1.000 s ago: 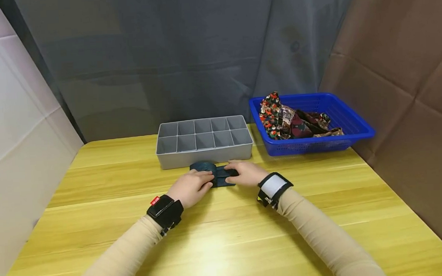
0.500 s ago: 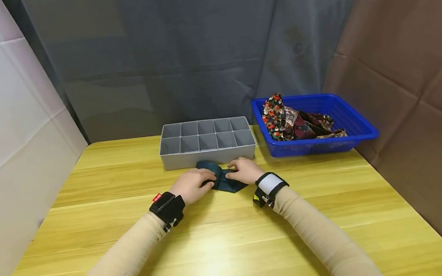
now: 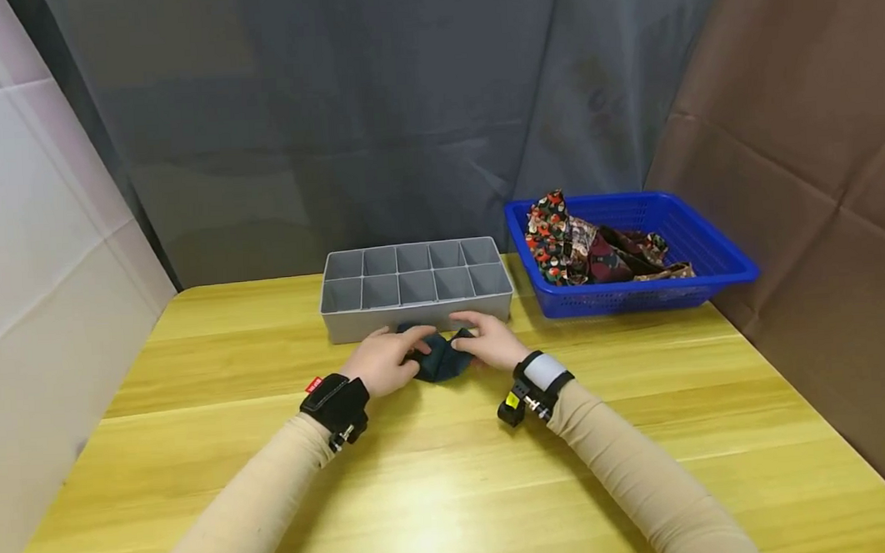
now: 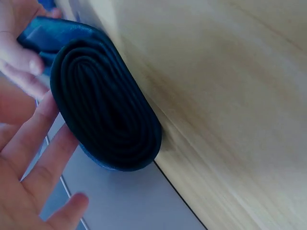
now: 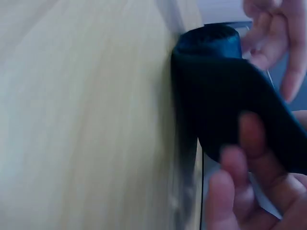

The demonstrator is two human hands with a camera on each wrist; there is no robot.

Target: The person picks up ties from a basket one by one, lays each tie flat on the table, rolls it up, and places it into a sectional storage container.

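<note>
Rolled dark teal fabric [image 3: 439,360] sits on the yellow wooden table [image 3: 453,476], just in front of the near wall of the grey divided organiser [image 3: 416,288], between the two hands. In the left wrist view the roll [image 4: 103,103] shows its coiled end as a flattened oval spiral, so the roll's axis runs roughly left to right across the table, parallel to the organiser's long front wall, with one spiral face turned toward the left hand. The left hand [image 3: 383,361] rests against that end with fingers [image 4: 45,158] nearly straight and spread, touching the roll rather than wrapping it. The right hand [image 3: 491,341] holds the other side, its fingers [image 5: 249,158] curled over the loose outer layer of the fabric [image 5: 225,91] and pinching it against the roll. Well to the right stands a blue plastic basket [image 3: 712,258] holding a heap of patterned ties [image 3: 584,248].
</note>
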